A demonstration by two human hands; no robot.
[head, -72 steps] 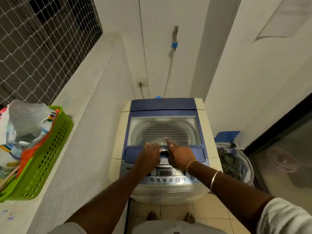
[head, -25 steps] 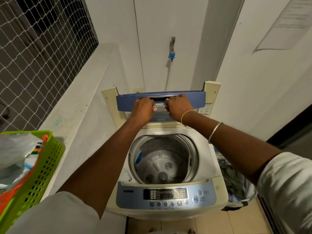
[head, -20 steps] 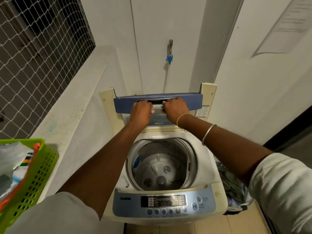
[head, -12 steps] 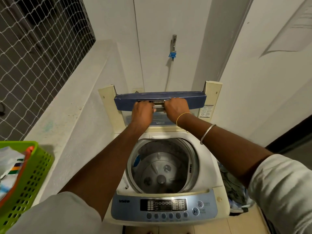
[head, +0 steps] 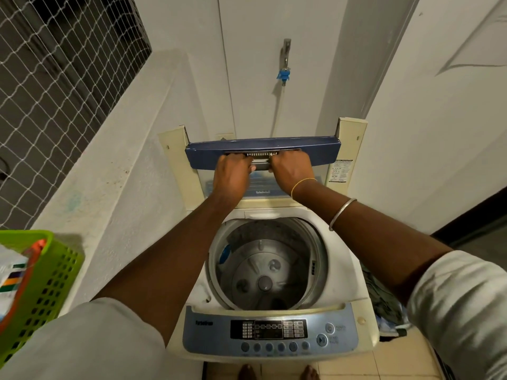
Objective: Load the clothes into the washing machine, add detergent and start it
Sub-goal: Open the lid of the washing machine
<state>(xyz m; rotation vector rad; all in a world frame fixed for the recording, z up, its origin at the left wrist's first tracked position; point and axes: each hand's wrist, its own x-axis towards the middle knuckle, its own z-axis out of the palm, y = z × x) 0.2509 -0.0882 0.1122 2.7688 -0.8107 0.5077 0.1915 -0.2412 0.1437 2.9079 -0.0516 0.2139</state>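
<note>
**Both hands clamped on the raised lid of the washing machine**

The cream-and-blue top-loading washing machine is seen from above, with its blue-framed folding lid raised and folded upright at the back of the machine. The lid's upper edge is gripped by both hands side by side at its middle. The fingers of the left hand are curled over the edge into the grey handle recess, and its thumb is pressed beneath the handle. The fingers of the right hand are curled over the same edge just beside the left hand; their tips are hidden in the recess. A thin yellow band is worn at the right wrist and a silver bangle further up that forearm.

Below the lid the round steel drum is exposed, and no clothing is seen in it. The blue control panel is set along the machine's front edge. Dark patterned clothes are heaped just to the right of the machine, partly hidden by the right arm. A green perforated plastic basket holding packets is placed on the ledge to the machine's left. A metal tap with a blue fitting is fixed to the wall behind the machine.
</note>
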